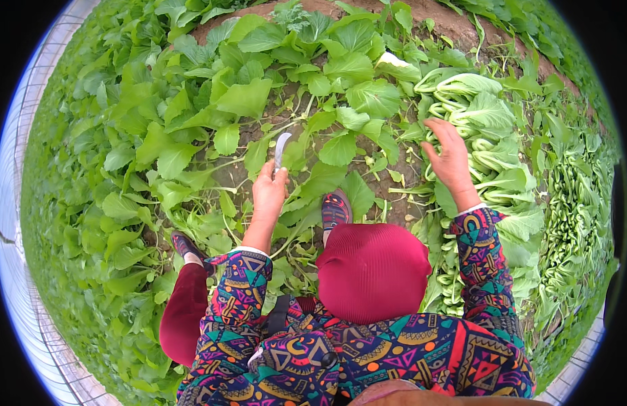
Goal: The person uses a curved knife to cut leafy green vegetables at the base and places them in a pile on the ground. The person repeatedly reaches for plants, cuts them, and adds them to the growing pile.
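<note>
My left hand (269,190) is closed around the handle of a curved knife (281,148), its blade pointing up and away from me. Below the blade are low leafy green plants (242,99) rooted in the soil. My right hand (447,152) has its fingers apart and holds nothing. It is over the left edge of a row of cut leafy greens (488,114), which lie with pale stalks to the left and leaves to the right. Whether the fingertips touch the stalks cannot be told.
Both my feet are among the plants, one shoe (337,207) near the centre. A longer row of laid greens (572,218) runs at the right. Bare soil (339,9) shows at the top. Greenhouse walls (36,152) curve along the left rim.
</note>
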